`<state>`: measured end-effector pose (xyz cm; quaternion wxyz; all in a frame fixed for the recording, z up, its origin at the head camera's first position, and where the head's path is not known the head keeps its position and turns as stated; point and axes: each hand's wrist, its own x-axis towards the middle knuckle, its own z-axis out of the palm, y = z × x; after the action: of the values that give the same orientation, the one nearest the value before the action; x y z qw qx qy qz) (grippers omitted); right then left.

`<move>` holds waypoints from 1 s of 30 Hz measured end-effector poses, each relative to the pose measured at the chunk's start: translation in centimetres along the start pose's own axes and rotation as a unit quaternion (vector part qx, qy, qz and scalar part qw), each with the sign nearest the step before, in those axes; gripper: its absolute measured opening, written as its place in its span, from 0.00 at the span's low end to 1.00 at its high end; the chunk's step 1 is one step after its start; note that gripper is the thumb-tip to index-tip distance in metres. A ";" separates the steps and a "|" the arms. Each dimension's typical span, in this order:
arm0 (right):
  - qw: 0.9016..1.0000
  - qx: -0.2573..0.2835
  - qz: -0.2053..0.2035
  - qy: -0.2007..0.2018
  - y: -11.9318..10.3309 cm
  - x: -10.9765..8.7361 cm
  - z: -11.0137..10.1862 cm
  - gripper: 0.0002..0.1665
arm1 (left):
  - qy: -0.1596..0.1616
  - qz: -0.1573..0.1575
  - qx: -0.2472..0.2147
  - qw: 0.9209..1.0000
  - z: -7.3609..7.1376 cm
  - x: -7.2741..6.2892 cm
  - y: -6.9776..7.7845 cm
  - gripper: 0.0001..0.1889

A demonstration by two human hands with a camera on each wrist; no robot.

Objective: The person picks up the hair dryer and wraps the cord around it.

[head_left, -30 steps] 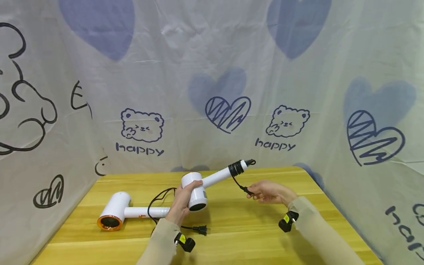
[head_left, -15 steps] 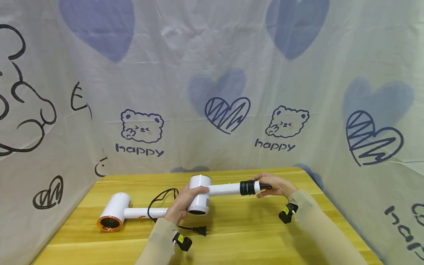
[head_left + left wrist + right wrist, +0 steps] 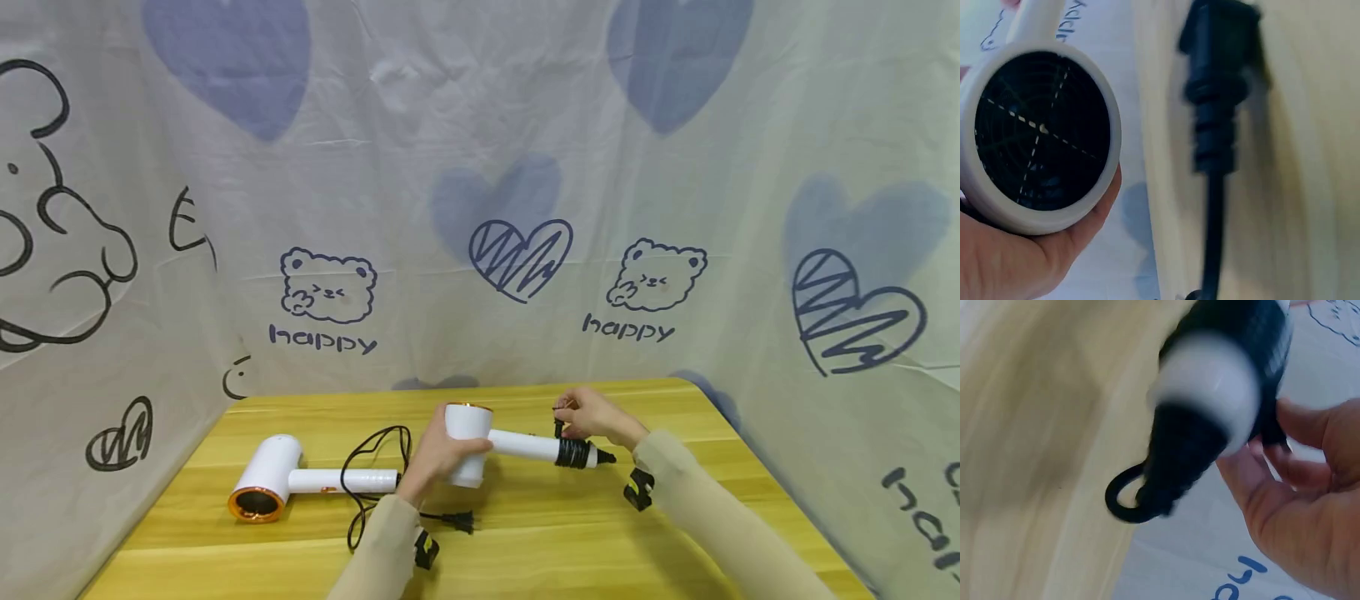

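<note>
A white hair dryer (image 3: 468, 433) is held over the table by my left hand (image 3: 433, 460), which grips its barrel, the handle pointing right. The left wrist view shows the dark round grille (image 3: 1044, 131) at one end of the barrel, fingers wrapped behind. Black cord (image 3: 573, 454) is coiled tightly round the handle's end, beyond which the cord's sleeve (image 3: 1182, 450) sticks out with a small loop. Just behind the coil, my right hand (image 3: 592, 414) pinches the cord's black plug (image 3: 558, 427) between thumb and fingers.
A second white hair dryer (image 3: 273, 467) with an orange rim lies at the left of the wooden table (image 3: 600, 533). Its loose black cord (image 3: 405, 442) runs by my left forearm, its plug (image 3: 459, 522) lying in front. A printed cloth (image 3: 480, 350) hangs around the table.
The dryer's handle has swung down from its upward tilt, and the dryer shifted right. My right hand passed behind the handle's end and now holds the plug above and behind the coil.
</note>
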<state>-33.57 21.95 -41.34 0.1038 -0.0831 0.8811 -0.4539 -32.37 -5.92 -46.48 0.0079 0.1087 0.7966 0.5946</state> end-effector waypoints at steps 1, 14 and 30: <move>1.000 -0.018 -0.003 0.015 0.2 0.1 0.4 0.14 | 0.008 -0.007 0.012 1.000 0.3 0.0 -0.1 0.44; 0.975 -0.153 -0.081 0.139 2.2 0.1 3.9 0.14 | 0.042 -0.058 0.019 0.997 2.2 0.3 -1.1 0.47; 0.955 -0.202 -0.066 0.209 3.9 -0.5 3.0 0.20 | -0.043 -0.080 -0.097 0.991 3.6 -0.5 -0.9 0.57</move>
<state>-32.53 21.96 -46.23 -0.1313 -0.0636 0.9491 -0.2791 -31.55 -2.85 -48.49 0.0999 0.0685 0.7404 0.6612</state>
